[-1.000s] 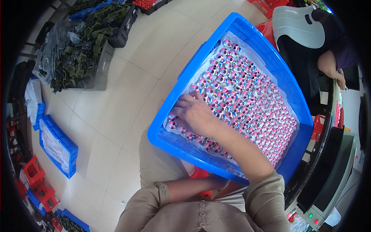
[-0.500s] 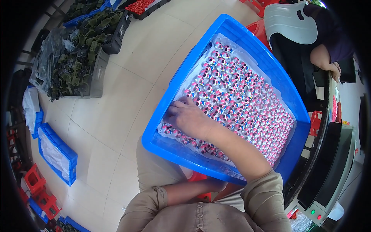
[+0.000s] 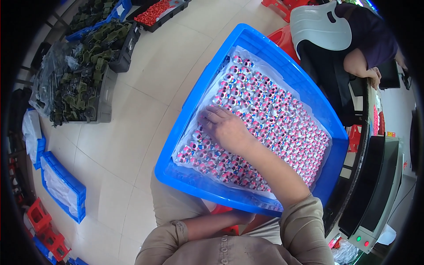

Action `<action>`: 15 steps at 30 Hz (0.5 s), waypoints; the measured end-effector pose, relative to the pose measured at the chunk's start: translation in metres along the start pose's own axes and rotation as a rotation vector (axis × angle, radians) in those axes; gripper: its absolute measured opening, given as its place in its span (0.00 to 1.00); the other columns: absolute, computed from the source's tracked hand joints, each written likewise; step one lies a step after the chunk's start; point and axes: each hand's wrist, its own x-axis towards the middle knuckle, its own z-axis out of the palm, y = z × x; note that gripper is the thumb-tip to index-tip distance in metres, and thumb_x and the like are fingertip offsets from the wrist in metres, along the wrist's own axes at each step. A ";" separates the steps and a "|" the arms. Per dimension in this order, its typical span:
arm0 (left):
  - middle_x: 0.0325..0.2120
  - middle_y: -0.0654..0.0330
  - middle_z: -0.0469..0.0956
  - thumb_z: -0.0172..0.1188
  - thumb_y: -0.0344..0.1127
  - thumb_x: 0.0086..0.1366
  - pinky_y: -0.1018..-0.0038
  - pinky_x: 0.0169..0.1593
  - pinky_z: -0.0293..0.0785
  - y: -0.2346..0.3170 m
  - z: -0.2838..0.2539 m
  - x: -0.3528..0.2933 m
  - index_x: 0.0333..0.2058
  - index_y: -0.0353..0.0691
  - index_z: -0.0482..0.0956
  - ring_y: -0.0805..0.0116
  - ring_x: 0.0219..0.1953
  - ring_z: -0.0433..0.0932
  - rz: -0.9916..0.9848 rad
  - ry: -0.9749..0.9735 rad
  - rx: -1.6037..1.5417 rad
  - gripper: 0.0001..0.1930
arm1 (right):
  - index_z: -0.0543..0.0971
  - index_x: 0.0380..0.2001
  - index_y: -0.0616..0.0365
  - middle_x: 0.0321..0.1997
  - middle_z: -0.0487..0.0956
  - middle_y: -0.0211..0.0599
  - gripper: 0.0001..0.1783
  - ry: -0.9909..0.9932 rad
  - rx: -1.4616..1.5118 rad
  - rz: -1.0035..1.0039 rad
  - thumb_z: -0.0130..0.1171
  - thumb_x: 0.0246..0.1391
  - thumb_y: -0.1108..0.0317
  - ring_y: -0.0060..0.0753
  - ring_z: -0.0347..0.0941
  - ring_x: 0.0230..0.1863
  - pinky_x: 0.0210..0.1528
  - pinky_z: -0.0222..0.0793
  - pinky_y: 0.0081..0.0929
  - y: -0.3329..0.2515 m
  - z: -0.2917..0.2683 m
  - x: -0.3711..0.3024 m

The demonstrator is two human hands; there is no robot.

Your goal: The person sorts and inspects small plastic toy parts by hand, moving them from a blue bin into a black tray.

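A large blue plastic tub (image 3: 176, 132) stands tilted in front of me, lined with a thin white sheet (image 3: 276, 66). Rows of small round pink-and-white figures (image 3: 282, 128) with dark and blue parts cover the sheet. My right hand (image 3: 227, 131) is over the left side of these figures, palm down. Its fingers are bent together and their tips hide among the pieces, so what they hold does not show. My left hand (image 3: 245, 216) rests low by my lap under the tub's near rim, its fingers hidden.
Grey crates of dark green parts (image 3: 81, 86) stand at the upper left, beside a black tray of red pieces (image 3: 154, 13). Shallow blue crates (image 3: 66, 187) and red stools (image 3: 46, 232) lie left. A person's arm (image 3: 360, 66) and a grey machine (image 3: 375, 198) are at right.
My right hand has shifted up and rightward from the tub's left corner, uncovering figures there. The whole view has shifted slightly. My left arm remains low.
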 end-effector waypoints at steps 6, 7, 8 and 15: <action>0.28 0.53 0.69 0.39 0.34 0.63 0.64 0.37 0.65 -0.009 0.008 -0.004 0.32 0.39 0.67 0.61 0.31 0.68 0.054 0.039 -0.074 0.08 | 0.74 0.40 0.60 0.48 0.72 0.39 0.16 0.052 0.083 0.058 0.50 0.46 0.68 0.39 0.65 0.53 0.58 0.57 0.35 0.013 -0.013 0.013; 0.28 0.54 0.69 0.39 0.34 0.63 0.65 0.37 0.65 -0.011 0.013 -0.005 0.32 0.38 0.66 0.63 0.30 0.68 0.044 0.063 -0.087 0.08 | 0.74 0.41 0.60 0.50 0.71 0.40 0.17 0.127 0.016 0.104 0.50 0.46 0.68 0.40 0.63 0.55 0.59 0.55 0.37 0.018 -0.016 0.017; 0.28 0.54 0.69 0.39 0.34 0.63 0.65 0.37 0.65 -0.014 0.018 -0.004 0.32 0.38 0.66 0.63 0.30 0.68 0.047 0.064 -0.079 0.08 | 0.73 0.45 0.59 0.56 0.67 0.41 0.19 0.098 -0.060 0.131 0.48 0.50 0.64 0.41 0.60 0.58 0.61 0.51 0.38 0.026 -0.015 0.020; 0.24 0.58 0.67 0.43 0.33 0.61 0.68 0.33 0.64 -0.019 0.021 -0.006 0.29 0.40 0.67 0.66 0.26 0.66 0.185 0.053 0.015 0.05 | 0.73 0.47 0.60 0.58 0.64 0.38 0.24 -0.049 -0.139 0.265 0.43 0.56 0.54 0.37 0.58 0.60 0.61 0.52 0.33 0.051 -0.002 0.010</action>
